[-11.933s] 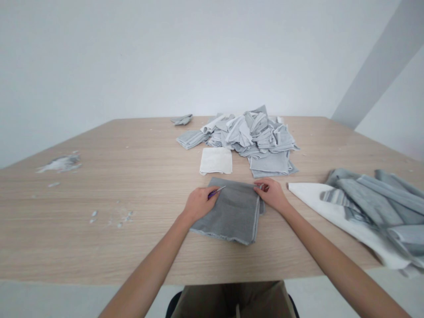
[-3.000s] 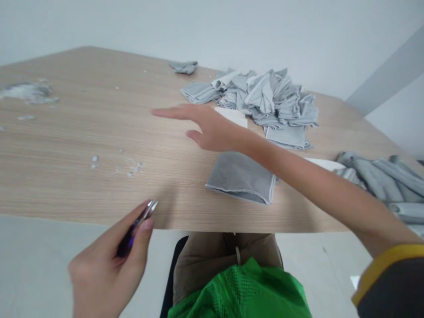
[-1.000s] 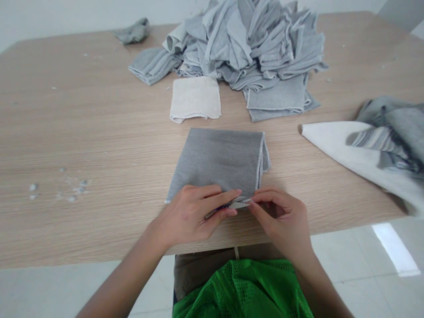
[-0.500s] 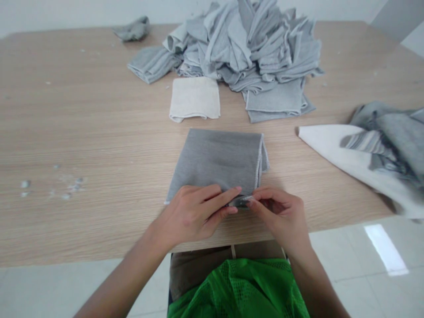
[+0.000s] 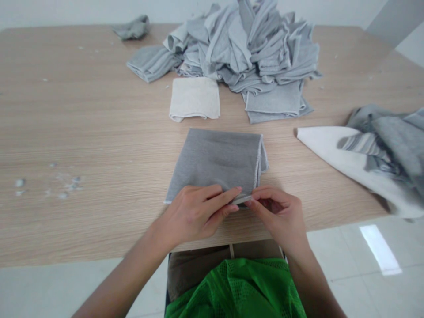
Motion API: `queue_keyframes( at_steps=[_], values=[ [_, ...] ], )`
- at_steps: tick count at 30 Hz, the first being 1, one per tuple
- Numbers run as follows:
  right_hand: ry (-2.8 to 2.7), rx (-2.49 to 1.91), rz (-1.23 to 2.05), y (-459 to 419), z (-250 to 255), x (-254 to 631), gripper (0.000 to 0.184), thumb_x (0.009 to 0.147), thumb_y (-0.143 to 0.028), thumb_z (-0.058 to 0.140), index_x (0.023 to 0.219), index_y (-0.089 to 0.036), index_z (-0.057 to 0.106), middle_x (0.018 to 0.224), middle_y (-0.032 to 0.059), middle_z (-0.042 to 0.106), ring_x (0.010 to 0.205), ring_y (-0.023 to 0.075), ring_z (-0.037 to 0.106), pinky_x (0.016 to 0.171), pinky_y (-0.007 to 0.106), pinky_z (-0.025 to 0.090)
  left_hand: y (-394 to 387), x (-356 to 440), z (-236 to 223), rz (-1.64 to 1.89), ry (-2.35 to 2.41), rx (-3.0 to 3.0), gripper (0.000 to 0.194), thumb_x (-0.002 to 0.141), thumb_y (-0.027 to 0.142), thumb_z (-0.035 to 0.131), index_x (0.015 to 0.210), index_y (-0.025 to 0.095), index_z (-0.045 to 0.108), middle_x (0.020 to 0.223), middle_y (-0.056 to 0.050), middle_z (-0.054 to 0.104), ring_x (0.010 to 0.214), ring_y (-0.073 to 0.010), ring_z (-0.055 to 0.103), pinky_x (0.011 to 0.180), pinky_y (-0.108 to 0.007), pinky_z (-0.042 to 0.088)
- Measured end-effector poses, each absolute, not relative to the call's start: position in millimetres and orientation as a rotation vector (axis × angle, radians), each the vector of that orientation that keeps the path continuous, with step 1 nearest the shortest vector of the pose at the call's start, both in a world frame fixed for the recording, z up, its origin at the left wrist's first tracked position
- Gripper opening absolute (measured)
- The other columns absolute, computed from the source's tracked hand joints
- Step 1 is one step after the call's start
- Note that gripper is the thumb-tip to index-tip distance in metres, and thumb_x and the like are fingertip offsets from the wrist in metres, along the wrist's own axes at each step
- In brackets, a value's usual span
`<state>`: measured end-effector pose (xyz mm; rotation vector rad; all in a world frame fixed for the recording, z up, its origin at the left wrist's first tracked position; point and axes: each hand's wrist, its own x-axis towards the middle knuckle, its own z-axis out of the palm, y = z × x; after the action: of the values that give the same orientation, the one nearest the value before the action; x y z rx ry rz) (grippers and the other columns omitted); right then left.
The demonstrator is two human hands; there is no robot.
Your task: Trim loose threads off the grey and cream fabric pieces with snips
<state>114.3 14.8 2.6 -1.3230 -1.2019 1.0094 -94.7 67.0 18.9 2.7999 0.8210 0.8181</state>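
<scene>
A folded grey cloth (image 5: 220, 154) with pale stitched edges lies in front of me near the table's front edge. My left hand (image 5: 198, 212) is closed around a pair of thread snips (image 5: 242, 200); its handle is hidden under the fingers and only the metal blades show, at the cloth's near right corner. At that same corner, my right hand (image 5: 280, 212) pinches the cloth's edge between thumb and fingers. The tips of both hands nearly meet there. Whether a thread lies between the blades is too small to tell.
Behind the cloth lie a folded white cloth (image 5: 195, 98) and a big heap of grey cloths (image 5: 245, 48). A crumpled grey piece (image 5: 131, 28) is at the far left. More fabric (image 5: 397, 145) is piled at right. Lint bits (image 5: 66, 187) dot the wooden table (image 5: 109, 123).
Earlier my right hand was raised off the cloth and the snips were held away from it. Both hands have since come to its near right corner. Over the last second the blades shift slightly.
</scene>
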Motion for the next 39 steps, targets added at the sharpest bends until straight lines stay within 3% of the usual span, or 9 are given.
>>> queue_keyframes(
  at_steps=[13,23,29,39],
  values=[
    [-1.214,-1.332,0.996,15,1,113,0.006,0.081,-0.024,0.077,0.075,-0.022,0.074,0.079,0.003,0.072,0.073,0.0163,0.065,0.063,0.029,0.05,69,-93,19,0.773,0.814,2.636,0.029,0.103,0.028,0.052,0.125,0.018,0.067,0.07,0.001,0.063,0.053,-0.0092,0.055,0.047,-0.023,0.037],
    [-1.251,-1.33,0.97,15,0,113,0.007,0.082,-0.023,0.075,0.076,-0.021,0.074,0.08,0.0037,0.073,0.073,0.0166,0.066,0.064,0.029,0.051,71,-93,29,0.849,0.813,2.425,0.025,0.1,0.026,0.058,0.118,0.017,0.073,0.07,0.001,0.066,0.053,-0.0087,0.056,0.05,-0.021,0.04],
    [-1.27,-1.34,0.941,15,0,113,0.006,0.081,-0.023,0.076,0.075,-0.021,0.075,0.081,0.004,0.074,0.073,0.0164,0.066,0.062,0.028,0.049,74,-106,38,0.948,0.937,2.277,0.021,0.097,0.025,0.063,0.112,0.019,0.075,0.086,-0.002,0.078,0.062,-0.0092,0.067,0.056,-0.019,0.049],
    [-1.277,-1.332,0.943,15,-3,113,0.005,0.081,-0.023,0.076,0.076,-0.021,0.075,0.078,0.002,0.071,0.07,0.0146,0.062,0.062,0.028,0.045,70,-133,28,1.101,1.141,2.251,0.022,0.094,0.029,0.064,0.112,0.025,0.076,0.097,-0.002,0.081,0.077,-0.0153,0.075,0.066,-0.022,0.057]
  ],
)
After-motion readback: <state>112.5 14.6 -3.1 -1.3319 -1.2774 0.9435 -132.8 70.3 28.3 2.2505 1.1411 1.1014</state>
